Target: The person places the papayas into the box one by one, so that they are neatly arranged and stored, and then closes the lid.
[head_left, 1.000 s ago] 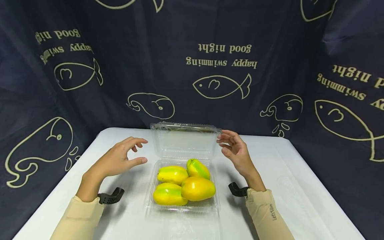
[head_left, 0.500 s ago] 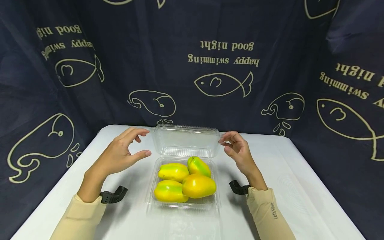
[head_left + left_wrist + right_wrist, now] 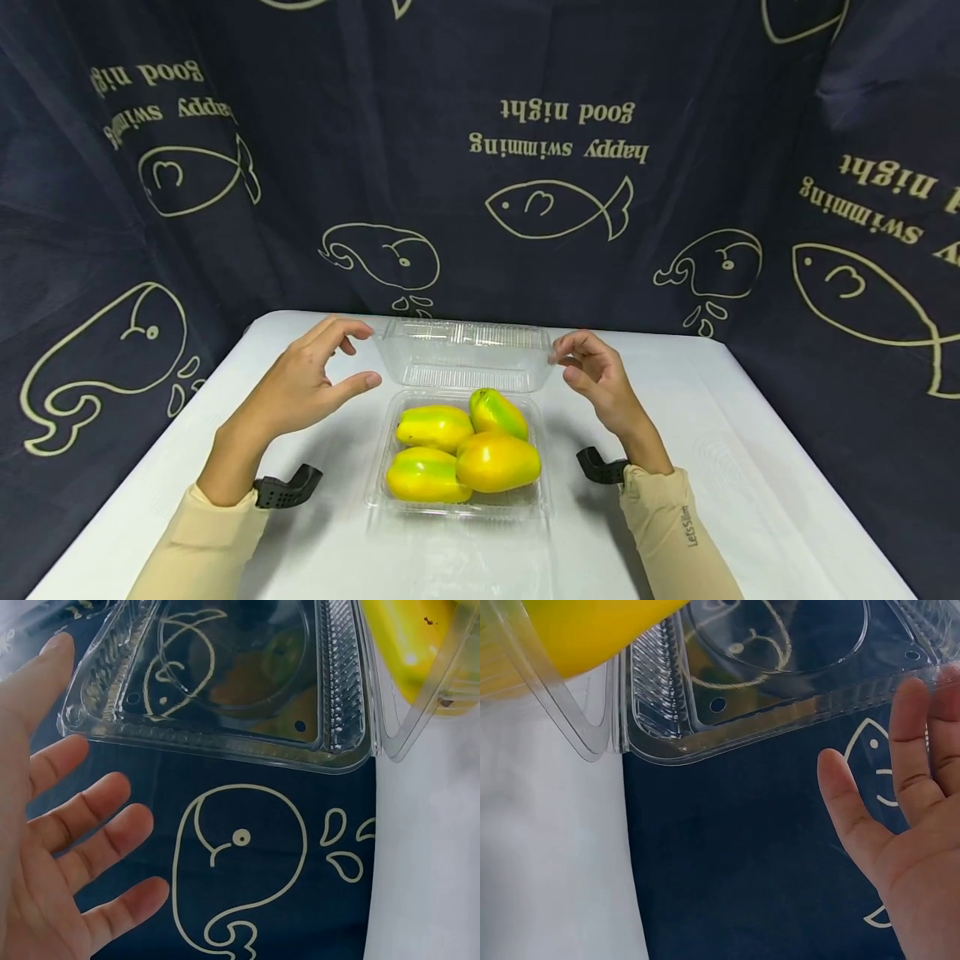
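A clear plastic clamshell box [image 3: 375, 492] sits mid-table with its hinged lid [image 3: 468, 360] raised at the back. Several yellow-green mangoes [image 3: 498, 462] lie in the base. My left hand [image 3: 311, 375] is at the lid's left side, thumb and fingers spread; in the left wrist view a fingertip [image 3: 66, 748] comes right to the lid's corner. At the opposite side, my right hand [image 3: 596, 375] has loosely bent fingers, with fingertips [image 3: 909, 694] right at the lid's edge in the right wrist view. Neither hand wraps round anything.
The white table [image 3: 720, 467] ends at a dark blue curtain [image 3: 405, 150] printed with fish and whales, close behind the lid. Each wrist wears a black camera mount [image 3: 288, 487].
The lid's upper edge has come down a little, and more of its ribbed top wall shows. My left hand has moved up to the lid's left corner. My right hand stays at its side.
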The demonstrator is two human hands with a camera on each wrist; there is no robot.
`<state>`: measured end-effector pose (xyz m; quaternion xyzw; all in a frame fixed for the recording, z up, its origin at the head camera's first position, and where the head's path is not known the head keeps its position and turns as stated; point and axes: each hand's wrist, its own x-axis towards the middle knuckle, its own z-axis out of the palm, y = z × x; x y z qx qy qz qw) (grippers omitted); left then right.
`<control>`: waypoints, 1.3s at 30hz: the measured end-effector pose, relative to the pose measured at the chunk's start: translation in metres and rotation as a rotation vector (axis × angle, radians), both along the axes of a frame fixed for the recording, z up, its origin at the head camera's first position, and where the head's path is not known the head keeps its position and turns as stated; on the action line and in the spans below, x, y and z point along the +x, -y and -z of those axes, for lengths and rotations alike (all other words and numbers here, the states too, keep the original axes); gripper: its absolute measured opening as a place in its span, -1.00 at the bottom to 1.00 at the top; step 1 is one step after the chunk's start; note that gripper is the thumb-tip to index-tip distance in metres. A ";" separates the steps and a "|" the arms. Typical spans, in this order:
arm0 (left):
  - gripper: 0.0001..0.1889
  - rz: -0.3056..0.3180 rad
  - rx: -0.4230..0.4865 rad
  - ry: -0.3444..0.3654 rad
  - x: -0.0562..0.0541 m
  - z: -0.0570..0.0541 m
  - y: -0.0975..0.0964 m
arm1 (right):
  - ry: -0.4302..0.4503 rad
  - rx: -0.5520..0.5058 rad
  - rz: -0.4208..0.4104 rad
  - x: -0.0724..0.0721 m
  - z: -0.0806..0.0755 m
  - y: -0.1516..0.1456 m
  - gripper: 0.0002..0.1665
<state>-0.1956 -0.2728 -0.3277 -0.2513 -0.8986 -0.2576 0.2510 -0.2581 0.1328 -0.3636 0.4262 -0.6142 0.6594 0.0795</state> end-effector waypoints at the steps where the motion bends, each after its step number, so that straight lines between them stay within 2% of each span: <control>1: -0.42 0.006 -0.003 0.009 0.001 -0.001 0.000 | -0.001 0.002 -0.007 0.000 0.000 0.000 -0.62; 11: -0.53 0.015 -0.053 0.076 0.005 -0.002 -0.001 | 0.014 0.080 -0.047 0.004 0.003 -0.006 -0.46; 18: -0.62 0.092 -0.052 0.072 0.007 0.004 0.001 | 0.035 0.140 -0.021 0.011 0.010 -0.013 -0.49; 22: -0.65 0.123 -0.037 0.065 0.008 0.008 0.001 | 0.029 0.151 -0.028 0.016 0.010 -0.016 -0.43; 30: -0.67 0.167 -0.042 0.054 0.008 0.005 0.001 | 0.040 0.190 -0.040 0.024 0.008 -0.021 -0.59; 33: -0.68 0.170 -0.066 0.068 0.010 0.004 0.002 | 0.030 0.210 -0.038 0.026 0.009 -0.022 -0.63; 36: -0.69 0.167 -0.078 0.082 0.012 0.004 0.002 | 0.014 0.238 -0.025 0.027 0.013 -0.022 -0.75; 39: -0.70 0.177 -0.076 0.094 0.013 0.007 0.002 | 0.013 0.262 -0.004 0.029 0.015 -0.021 -0.82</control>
